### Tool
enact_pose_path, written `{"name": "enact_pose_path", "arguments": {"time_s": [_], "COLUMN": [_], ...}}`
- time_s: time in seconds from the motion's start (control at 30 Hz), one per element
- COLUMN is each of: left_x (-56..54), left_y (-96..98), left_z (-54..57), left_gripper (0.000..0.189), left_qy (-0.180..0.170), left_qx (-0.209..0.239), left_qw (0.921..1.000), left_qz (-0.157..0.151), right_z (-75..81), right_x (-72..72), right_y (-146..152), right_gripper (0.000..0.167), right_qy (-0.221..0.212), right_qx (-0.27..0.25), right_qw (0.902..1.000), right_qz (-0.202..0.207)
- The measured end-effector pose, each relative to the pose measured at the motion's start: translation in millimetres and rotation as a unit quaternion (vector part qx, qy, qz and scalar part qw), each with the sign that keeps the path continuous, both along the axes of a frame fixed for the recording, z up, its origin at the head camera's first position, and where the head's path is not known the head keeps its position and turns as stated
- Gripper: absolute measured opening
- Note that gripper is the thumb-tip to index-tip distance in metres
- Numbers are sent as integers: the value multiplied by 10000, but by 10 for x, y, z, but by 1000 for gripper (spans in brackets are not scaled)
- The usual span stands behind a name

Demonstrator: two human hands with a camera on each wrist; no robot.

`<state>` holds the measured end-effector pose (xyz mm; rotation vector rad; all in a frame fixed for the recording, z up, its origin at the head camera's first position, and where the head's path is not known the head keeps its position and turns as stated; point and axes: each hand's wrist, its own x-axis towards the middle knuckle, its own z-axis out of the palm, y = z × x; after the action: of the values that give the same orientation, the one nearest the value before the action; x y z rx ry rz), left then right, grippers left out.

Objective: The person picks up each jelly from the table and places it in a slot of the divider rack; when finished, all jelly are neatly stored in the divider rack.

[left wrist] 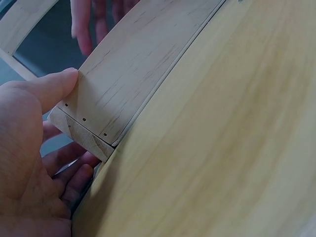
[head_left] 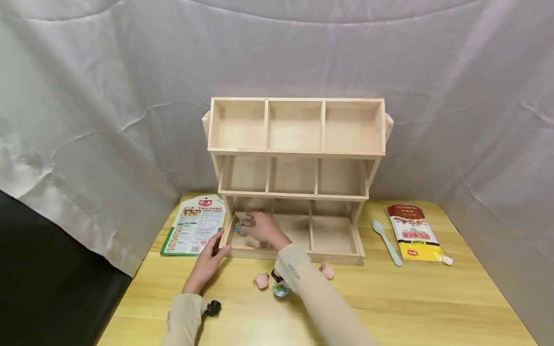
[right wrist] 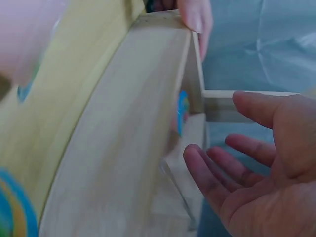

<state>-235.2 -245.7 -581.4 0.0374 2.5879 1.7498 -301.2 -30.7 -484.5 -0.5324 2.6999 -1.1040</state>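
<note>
Looks like early days to me: one small blue-lidded cup is in the wooden rack's bottom-left bin, just off mid-frame, with three small cups left on the desk, lower centre. The right hand's fingers are loosely spread near the binned cup, gripping nothing; the left hand grips the rack's corner.

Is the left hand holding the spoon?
No, the left hand grips the wooden shelf's corner, while the spoon lies on the table.
</note>
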Motion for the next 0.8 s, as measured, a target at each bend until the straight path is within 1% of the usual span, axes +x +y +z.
{"name": "enact_pose_path", "arguments": {"time_s": [0.2,0.27,0.37,0.5,0.67,0.8], "left_x": [23,31,36,17,4,10], "left_y": [1,3,3,11,20,13], "left_z": [5,7,4,15,63,63], "left_gripper": [72,72,71,71,73,72], "left_qy": [20,-18,-76,-77,-126,-134], "left_qx": [-27,-16,-16,-28,38,59], "left_qw": [10000,10000,10000,10000,9999,9999], "left_qz": [19,26,30,-11,-38,-30], "right_z": [93,117,155,189,218,158], "right_x": [123,186,297,460,675,812], "right_y": [285,398,580,836,1145,1413], "right_gripper": [56,53,51,50,47,45], "right_qy": [123,172,292,375,377,464], "right_qx": [-164,-183,-282,-356,-441,-442], "right_qw": [9993,9988,9969,9949,9951,9958], "right_qz": [327,416,669,864,804,649]}}
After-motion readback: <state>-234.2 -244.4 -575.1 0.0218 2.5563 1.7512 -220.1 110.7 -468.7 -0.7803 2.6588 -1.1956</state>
